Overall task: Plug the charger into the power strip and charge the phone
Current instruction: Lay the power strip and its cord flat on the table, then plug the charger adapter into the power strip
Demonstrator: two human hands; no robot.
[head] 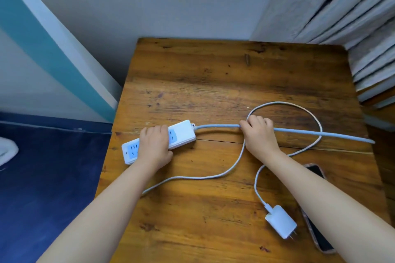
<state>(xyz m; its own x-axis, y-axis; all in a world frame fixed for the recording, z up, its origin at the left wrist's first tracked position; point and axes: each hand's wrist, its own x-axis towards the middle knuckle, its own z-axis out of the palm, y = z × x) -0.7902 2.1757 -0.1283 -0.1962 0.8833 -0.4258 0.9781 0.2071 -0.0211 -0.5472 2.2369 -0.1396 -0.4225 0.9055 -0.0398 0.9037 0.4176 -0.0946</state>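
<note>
My right hand, fist closed round the strip's cord, is nearer the charger lying toward me, prongs pointing away from the power strip under my left hand.

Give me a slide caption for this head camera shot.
Left hand steadies the power strip, right hand grips its cord; charger lies unplugged.

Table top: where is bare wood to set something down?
The table is bare behind the power strip and thick cord, up to the wall. Also front-left, below the thin cable. Front-right is crowded: charger, phone, right hand.
</note>
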